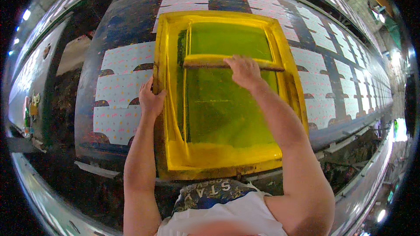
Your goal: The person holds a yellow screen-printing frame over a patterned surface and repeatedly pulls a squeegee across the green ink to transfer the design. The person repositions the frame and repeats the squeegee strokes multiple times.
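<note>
Yellow-coated rectangular printing screen (227, 113) lies on dark flat table (127, 22); left hand (152, 99) grips its left edge; right hand (245, 71) clasps long, straight, yellow-smeared squeegee (204, 62) across it.

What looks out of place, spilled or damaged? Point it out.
Mostly mess: yellow smears and dark stains mark the rim of the screen frame, and the dark tabletop looks blotchy and scuffed, unlike the clean-looking white patterned sheets.
</note>
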